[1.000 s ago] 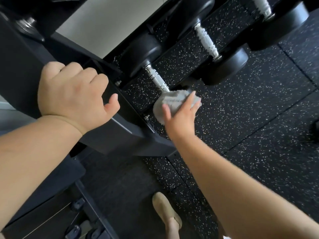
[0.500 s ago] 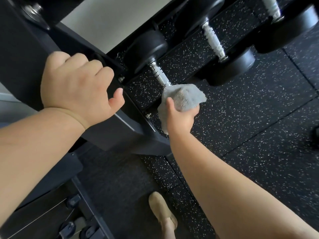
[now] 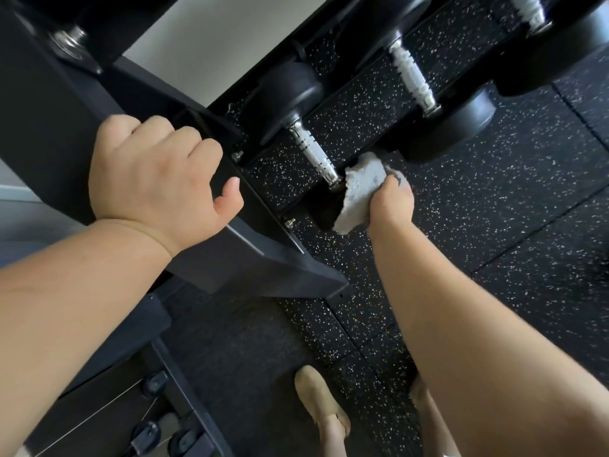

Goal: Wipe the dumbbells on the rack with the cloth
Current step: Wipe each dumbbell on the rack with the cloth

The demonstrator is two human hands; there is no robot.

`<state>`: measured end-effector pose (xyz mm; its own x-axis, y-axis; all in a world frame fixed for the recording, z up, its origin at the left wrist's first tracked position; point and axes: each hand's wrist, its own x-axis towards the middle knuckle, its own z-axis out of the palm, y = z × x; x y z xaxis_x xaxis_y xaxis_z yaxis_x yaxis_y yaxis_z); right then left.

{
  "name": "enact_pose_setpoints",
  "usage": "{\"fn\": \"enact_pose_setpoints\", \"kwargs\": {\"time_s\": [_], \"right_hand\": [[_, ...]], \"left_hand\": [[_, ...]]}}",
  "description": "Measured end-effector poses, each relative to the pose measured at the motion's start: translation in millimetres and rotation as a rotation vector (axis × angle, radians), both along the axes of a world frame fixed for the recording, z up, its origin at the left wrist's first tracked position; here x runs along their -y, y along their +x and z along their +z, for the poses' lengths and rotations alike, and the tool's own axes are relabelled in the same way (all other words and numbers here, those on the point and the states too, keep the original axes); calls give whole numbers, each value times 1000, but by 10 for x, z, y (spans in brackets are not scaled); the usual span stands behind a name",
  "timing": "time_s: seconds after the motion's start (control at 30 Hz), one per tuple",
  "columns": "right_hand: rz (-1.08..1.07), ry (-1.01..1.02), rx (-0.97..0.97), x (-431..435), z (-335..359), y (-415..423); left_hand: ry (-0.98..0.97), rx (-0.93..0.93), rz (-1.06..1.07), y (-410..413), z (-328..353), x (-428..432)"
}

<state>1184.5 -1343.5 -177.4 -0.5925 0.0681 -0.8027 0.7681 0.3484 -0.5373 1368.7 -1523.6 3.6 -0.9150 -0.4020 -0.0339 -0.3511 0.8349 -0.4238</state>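
A black dumbbell (image 3: 290,94) with a knurled steel handle lies on the lowest tier of the black rack (image 3: 253,255). Its near head is mostly hidden behind the grey cloth (image 3: 361,189). My right hand (image 3: 390,201) grips the cloth and holds it against that near head. A second dumbbell (image 3: 461,117) lies to the right, and part of a third (image 3: 560,44) shows at the top right. My left hand (image 3: 155,179) grips the edge of the rack's side frame, fingers curled over it.
Black speckled rubber floor tiles (image 3: 494,209) spread under and to the right of the rack. My two feet in beige shoes (image 3: 321,400) stand near the bottom edge. A dark wheeled frame (image 3: 148,390) sits at the lower left. A pale wall (image 3: 211,34) lies behind the rack.
My right hand has slid the cloth rightwards around the near head of the dumbbell, uncovering the end of its handle. The left hand keeps its hold on the rack frame.
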Motion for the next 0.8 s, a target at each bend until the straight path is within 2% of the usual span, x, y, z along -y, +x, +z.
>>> {"fn": "enact_pose_setpoints", "kwargs": {"time_s": [0.03, 0.1, 0.2, 0.33, 0.37, 0.4, 0.43, 0.47, 0.5, 0.57, 0.67, 0.8], "right_hand": [[-15, -26, 8, -18, 9, 99], [31, 76, 10, 2, 51, 353], [-66, 36, 160, 60, 77, 500], [-36, -3, 29, 70, -121, 52], [-106, -72, 14, 82, -199, -44], [-128, -44, -2, 112, -248, -59], [28, 60, -64, 103, -223, -24], [35, 48, -84, 100, -208, 2], [-70, -49, -90, 61, -140, 60], [-19, 29, -126, -33, 41, 219], [159, 7, -82, -58, 194, 596], [158, 31, 38, 51, 193, 670]], "left_hand": [[3, 4, 1, -10, 1, -4], [8, 8, -4, -25, 1, -13], [4, -11, -9, -15, 1, 2], [-16, -30, -24, -9, -7, -9], [-23, -23, -25, -13, -18, -7], [-25, -17, -28, -14, -23, -5], [-23, -19, -32, -10, -20, -1], [-20, -28, -33, -1, -14, 3], [-19, -41, -32, 6, -9, 6], [-23, -55, -41, 4, -12, 3], [-31, -37, -54, -15, -13, 0], [-30, -51, -43, 1, -21, 9]]}}
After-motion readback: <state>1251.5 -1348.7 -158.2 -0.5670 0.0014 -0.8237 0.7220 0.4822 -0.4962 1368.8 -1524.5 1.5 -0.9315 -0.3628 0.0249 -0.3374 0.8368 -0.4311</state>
